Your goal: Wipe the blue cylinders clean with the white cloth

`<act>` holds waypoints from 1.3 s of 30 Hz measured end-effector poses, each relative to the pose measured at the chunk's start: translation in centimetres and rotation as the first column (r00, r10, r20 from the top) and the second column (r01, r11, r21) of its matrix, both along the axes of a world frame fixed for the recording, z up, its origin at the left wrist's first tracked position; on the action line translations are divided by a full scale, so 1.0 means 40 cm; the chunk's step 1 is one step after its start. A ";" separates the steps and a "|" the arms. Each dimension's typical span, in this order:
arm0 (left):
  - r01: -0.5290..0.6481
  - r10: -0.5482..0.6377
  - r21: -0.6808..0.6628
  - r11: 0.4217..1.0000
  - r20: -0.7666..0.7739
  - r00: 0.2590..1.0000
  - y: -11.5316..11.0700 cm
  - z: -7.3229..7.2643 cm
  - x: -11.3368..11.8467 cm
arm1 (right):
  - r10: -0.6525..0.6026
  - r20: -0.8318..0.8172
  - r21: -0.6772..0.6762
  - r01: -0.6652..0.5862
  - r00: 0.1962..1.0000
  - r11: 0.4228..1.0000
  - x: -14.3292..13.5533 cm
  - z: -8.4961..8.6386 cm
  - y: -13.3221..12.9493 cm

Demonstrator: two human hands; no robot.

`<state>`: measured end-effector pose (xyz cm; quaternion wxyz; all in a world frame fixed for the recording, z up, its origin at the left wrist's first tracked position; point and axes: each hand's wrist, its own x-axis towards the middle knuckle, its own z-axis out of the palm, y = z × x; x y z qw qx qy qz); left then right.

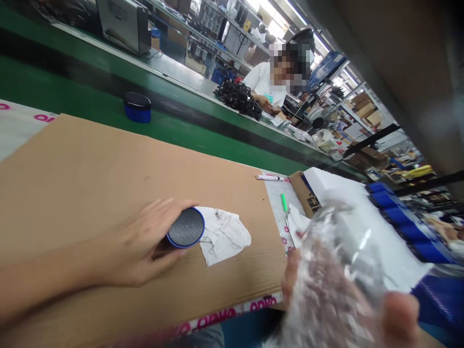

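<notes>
One mesh-topped cylinder (186, 227) and one cloth (225, 237) show within the edges of the cardboard (112, 164). One marker (268, 178) and one green-handled tool (284, 203) lie rightward, one blue cylinder (137, 112) past the far edge.

lighting: bright, from white tube lights (295, 12) overhead; washed-out glare beside them.
overhead panel (409, 72), upper right: dim, smeared.
cardboard sheet (108, 159): soft, even light; shadow along the underside of the left forearm (61, 270).
plastic bag (337, 275): heavy blur, white glare streaks.
right hand (400, 314): strongly blurred.
left hand (145, 246): slight blur.
blue-rimmed cylinder (186, 227), white cloth (224, 237): fairly clear.
background shelving (232, 38): soft, tilted.
co-worker's head (292, 63): pixelated.
frame edges: wide-angle stretch.
</notes>
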<state>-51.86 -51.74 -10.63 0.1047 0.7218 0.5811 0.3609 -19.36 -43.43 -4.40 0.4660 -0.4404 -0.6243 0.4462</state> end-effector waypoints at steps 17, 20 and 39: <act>0.106 -0.109 -0.157 0.982 -0.014 0.994 0.017 0.018 -0.032 | -0.047 0.019 0.624 0.025 0.999 0.781 -0.192 -0.016 0.302; 0.146 -0.154 -0.135 0.980 -0.057 0.986 0.012 0.031 -0.037 | -0.096 0.090 0.644 0.015 0.991 0.765 -0.146 -0.024 0.152; 0.120 -0.120 -0.163 0.979 0.013 0.993 0.005 0.072 -0.013 | 0.287 0.664 0.356 -0.630 0.690 0.691 -0.144 -0.141 0.079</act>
